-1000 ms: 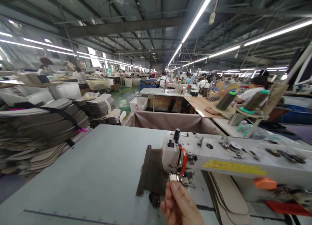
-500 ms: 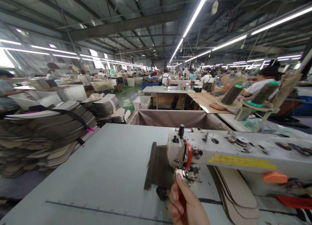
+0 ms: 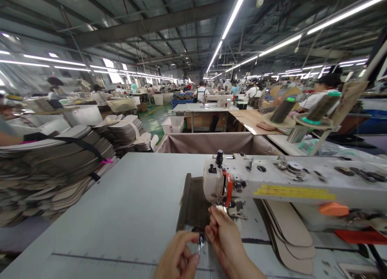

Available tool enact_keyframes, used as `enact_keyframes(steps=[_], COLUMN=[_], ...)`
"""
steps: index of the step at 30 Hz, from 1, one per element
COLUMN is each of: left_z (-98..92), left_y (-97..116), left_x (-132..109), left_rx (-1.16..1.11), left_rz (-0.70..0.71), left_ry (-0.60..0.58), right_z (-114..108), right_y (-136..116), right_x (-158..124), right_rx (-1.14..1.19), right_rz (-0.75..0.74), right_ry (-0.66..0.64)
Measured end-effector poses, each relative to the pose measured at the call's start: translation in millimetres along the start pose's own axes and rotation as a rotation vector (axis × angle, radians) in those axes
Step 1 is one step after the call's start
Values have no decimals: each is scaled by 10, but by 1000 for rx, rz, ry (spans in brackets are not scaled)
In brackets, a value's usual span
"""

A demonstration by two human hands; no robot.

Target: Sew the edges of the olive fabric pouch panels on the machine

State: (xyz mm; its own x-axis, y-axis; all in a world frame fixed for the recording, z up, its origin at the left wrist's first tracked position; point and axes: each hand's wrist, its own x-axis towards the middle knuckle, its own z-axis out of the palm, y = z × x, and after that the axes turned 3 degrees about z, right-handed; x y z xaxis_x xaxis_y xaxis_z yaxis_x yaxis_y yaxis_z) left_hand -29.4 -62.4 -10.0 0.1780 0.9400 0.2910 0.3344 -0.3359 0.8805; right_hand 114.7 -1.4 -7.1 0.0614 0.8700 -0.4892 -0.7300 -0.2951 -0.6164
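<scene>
My right hand (image 3: 225, 234) is at the needle area of a white sewing machine (image 3: 290, 190), thumb and fingertips pinched together beside the presser foot. Whatever lies in that pinch is too small to make out. Lower and to the left, my left hand (image 3: 178, 255) has its fingers bent, with thumb and index finger apart beside a small shiny part (image 3: 200, 244) near the table surface. A dark brown flat piece (image 3: 195, 202) with a raised edge strip lies left of the needle. Beneath the machine arm are several beige rounded panels (image 3: 290, 226).
A pale table (image 3: 145, 206) with a ruler strip (image 3: 105, 261) surrounds the machine. Stacked panels (image 3: 69, 162) stand at left. A fabric-lined bin (image 3: 208, 143) is behind the table. Thread cones (image 3: 283, 109) and a fan (image 3: 276, 97) stand at right. Several people work beyond.
My left hand has come into view from below. My right hand stays pinched near the needle, with more of its wrist showing. The view has shifted slightly. An arm appears at far left.
</scene>
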Motion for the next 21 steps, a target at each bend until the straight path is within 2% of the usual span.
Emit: enact_keyframes(steps=[3,9,13,15,17,19,21], left_z=[101,319,384,360,329,324,349], left_y=[59,171,170,151,99,18,-64], left_x=[166,488,555,529,489,448,397], left_rx=[13,29,90,207,359,431,436], left_rz=[15,39,64,169,386,613,732], left_ry=[-16,-137,-185,-157,-135,-175,-200], right_z=[4,-54,-126,-189,-287,-430,-627], right_y=[-11,-75,-116,-141,-167,-203,-283], right_x=[-8,16,15,-66,-210,-397,-603], right_rx=[-15,-57,-162,-274,-439,-633,-828], right_rz=[-38,-149,-238,-271,-301,-351,-412], right_ry=[-7,-19,-33,-57,-102,-124,-89])
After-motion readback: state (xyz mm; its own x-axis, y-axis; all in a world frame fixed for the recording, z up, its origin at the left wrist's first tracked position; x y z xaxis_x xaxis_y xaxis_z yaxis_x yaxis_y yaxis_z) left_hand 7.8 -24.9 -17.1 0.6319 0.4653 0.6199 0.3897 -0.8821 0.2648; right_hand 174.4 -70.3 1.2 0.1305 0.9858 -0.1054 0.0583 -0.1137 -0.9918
